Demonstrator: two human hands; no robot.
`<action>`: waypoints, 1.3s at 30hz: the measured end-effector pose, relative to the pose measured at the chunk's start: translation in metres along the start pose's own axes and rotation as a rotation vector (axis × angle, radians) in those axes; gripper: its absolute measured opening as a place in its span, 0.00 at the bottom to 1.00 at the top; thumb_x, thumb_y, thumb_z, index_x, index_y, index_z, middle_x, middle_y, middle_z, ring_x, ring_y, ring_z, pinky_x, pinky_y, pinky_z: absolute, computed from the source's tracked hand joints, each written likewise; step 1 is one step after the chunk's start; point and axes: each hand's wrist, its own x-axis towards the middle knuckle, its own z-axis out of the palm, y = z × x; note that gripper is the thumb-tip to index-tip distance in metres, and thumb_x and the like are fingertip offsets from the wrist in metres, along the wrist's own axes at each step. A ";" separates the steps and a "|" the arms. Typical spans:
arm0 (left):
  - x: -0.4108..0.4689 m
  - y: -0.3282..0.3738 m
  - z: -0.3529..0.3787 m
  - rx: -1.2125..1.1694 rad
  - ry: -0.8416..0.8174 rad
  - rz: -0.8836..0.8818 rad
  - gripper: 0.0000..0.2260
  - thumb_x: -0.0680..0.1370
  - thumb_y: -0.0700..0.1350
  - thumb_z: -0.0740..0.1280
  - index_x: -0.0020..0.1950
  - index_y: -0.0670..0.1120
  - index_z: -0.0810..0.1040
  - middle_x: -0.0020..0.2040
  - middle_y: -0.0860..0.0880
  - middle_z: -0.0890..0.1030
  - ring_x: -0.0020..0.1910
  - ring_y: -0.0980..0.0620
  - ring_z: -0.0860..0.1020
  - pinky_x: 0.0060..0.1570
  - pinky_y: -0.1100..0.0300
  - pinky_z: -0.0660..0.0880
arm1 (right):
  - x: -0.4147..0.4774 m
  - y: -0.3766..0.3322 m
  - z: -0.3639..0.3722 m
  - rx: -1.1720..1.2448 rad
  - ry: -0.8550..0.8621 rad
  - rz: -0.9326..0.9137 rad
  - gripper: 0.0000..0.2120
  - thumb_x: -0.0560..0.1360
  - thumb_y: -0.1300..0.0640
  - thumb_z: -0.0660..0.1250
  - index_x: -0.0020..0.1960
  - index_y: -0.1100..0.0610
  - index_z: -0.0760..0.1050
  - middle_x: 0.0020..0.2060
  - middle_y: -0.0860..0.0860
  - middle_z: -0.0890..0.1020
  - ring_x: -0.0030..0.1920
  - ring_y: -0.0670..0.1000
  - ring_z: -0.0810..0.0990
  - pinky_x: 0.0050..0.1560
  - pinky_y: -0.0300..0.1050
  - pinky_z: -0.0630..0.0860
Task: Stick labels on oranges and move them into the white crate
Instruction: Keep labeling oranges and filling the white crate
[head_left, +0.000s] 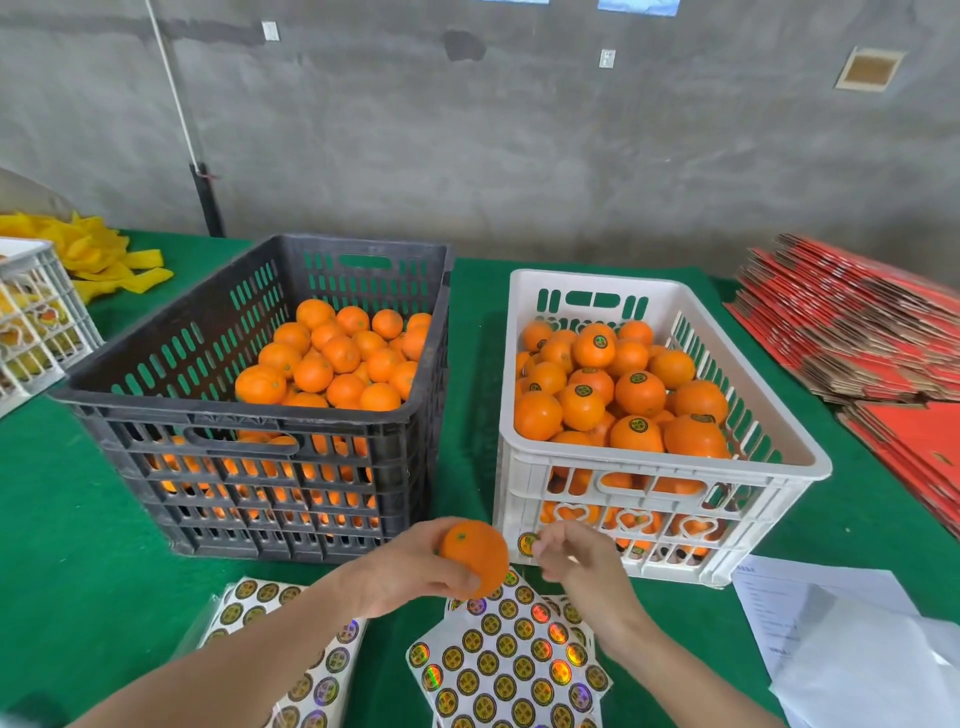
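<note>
My left hand (405, 569) grips a bare orange (478, 553) in front of the two crates. Just to its right, my right hand (576, 558) pinches a round gold label (527, 543) at its fingertips, a little apart from the orange. The dark grey crate (249, 415) holds unlabelled oranges (337, 358). Labelled oranges (623, 395) fill the white crate (779, 441) on the right. Sheets of round labels (509, 665) lie on the green table below my hands, and another sheet (291, 644) lies under my left forearm.
White papers (841, 639) lie at the lower right. Stacked red flat cartons (857, 332) occupy the right side. At the far left stand a white crate (36, 322) and a heap of yellow wrapping (88, 254). A concrete wall is behind the table.
</note>
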 end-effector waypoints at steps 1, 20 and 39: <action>0.000 -0.001 0.000 -0.063 -0.002 0.022 0.33 0.61 0.42 0.77 0.64 0.49 0.72 0.61 0.44 0.76 0.58 0.45 0.78 0.54 0.55 0.78 | 0.000 -0.005 -0.003 0.009 -0.021 -0.023 0.11 0.75 0.62 0.66 0.35 0.52 0.75 0.44 0.52 0.81 0.51 0.49 0.78 0.56 0.45 0.72; -0.019 0.026 0.016 -0.516 0.087 0.124 0.34 0.56 0.47 0.75 0.62 0.47 0.73 0.55 0.43 0.78 0.46 0.47 0.78 0.39 0.59 0.76 | 0.006 -0.039 0.010 -0.264 -0.101 -0.255 0.08 0.76 0.57 0.66 0.39 0.49 0.72 0.47 0.46 0.76 0.51 0.41 0.73 0.52 0.34 0.70; -0.037 0.058 0.020 -0.166 0.075 0.286 0.29 0.60 0.48 0.74 0.61 0.48 0.75 0.56 0.43 0.79 0.52 0.44 0.79 0.55 0.46 0.75 | -0.013 -0.045 -0.004 -0.132 -0.103 -0.383 0.25 0.72 0.52 0.70 0.60 0.33 0.61 0.59 0.35 0.70 0.54 0.39 0.75 0.47 0.36 0.78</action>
